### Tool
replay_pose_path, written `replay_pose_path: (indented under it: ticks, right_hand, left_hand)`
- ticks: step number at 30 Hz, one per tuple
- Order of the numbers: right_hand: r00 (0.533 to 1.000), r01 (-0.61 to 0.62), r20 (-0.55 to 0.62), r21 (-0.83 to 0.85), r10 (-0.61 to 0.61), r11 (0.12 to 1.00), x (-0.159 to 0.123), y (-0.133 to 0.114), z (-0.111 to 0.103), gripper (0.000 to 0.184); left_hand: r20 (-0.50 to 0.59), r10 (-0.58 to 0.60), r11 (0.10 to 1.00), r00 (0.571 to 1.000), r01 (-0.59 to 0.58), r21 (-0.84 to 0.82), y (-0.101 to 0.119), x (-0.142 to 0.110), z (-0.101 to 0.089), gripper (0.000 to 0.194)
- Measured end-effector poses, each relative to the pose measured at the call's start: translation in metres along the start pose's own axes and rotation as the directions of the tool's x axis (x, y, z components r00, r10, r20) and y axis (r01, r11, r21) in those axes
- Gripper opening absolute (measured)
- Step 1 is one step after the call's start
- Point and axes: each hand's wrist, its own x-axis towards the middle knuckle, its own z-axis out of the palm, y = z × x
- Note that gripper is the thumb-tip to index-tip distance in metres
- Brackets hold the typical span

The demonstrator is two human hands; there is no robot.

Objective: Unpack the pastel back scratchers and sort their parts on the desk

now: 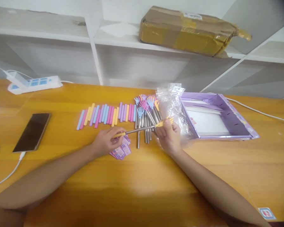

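The yellow back-scratcher [142, 128] lies nearly level between both hands, left hand [106, 142] pinching its handle end, right hand [169, 135] pinching its claw end.

Glossy wooden table [142, 189], shiny metal rods [145, 130], crinkled clear plastic bags [172, 101]

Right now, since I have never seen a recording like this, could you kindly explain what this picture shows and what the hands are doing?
One camera, worn on a person's head, looks down at their own two bare hands over an orange table. Together the hands hold one yellow back scratcher: the left hand grips its handle end, the right hand its small hand-shaped tip. Behind it lie a pile of similar scratchers, a row of pastel handle sleeves, crumpled clear bags and an open purple box. Small printed cards lie under the left hand. At the left are a phone and a power strip.
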Motion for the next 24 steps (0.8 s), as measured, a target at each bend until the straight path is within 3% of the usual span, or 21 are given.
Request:
replay_pose_path:
  ticks: [8,14,24]
  right_hand:
    - [0.997,-0.064,0.046,-0.026,0.066,0.998,-0.017,0.012,0.019,0.049]
    - [0.993,-0.090,0.074,-0.047,0.094,0.995,-0.029,0.021,0.032,0.065]
    - [0.984,-0.135,0.110,-0.022,0.137,0.991,-0.034,0.023,0.044,0.065]
  left_hand:
    - [-0.018,0.015,0.999,1.000,-0.016,-0.033,0.002,-0.004,0.002,0.024]
    - [-0.025,0.038,0.999,0.999,-0.038,-0.018,-0.001,-0.009,0.005,0.026]
    - [-0.044,0.063,0.998,0.997,-0.064,-0.005,0.001,-0.008,0.005,0.030]
